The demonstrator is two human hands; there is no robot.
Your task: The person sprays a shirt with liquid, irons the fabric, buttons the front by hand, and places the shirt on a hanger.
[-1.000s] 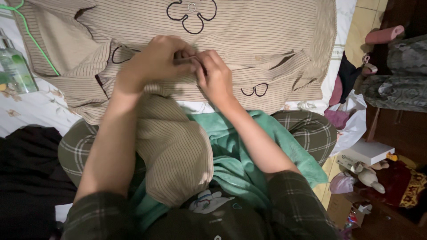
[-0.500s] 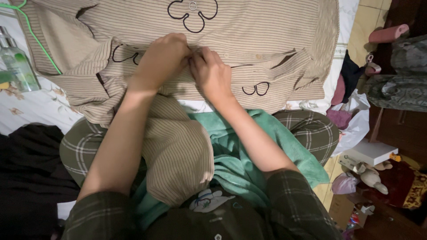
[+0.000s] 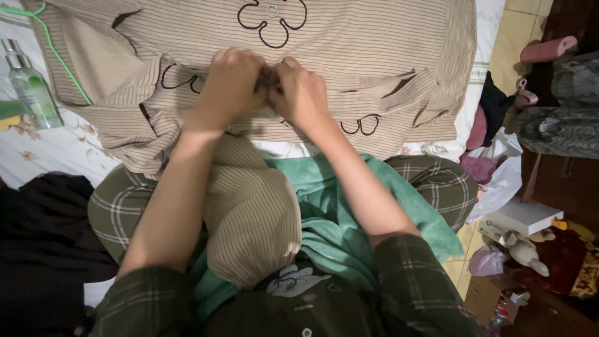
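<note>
Both hands have drawn together, left hand (image 3: 229, 84) and right hand (image 3: 301, 93) pinching striped beige shirt (image 3: 374, 56)

A bed covered in a white floral-print sheet (image 3: 47, 146) is carrying a beige pinstriped shirt with dark flower outlines (image 3: 349, 50), which is lying spread flat across it. A clear green-tinted bottle (image 3: 32, 90) is lying on the sheet by the shirt's left edge, and dark black cloth (image 3: 37, 237) is lying heaped at the near left.

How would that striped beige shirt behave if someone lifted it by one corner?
The striped shirt would probably droop: it already wrinkles under the left hand and right hand. It looks thin, so likely light. It seems unlikely to slide.
</note>
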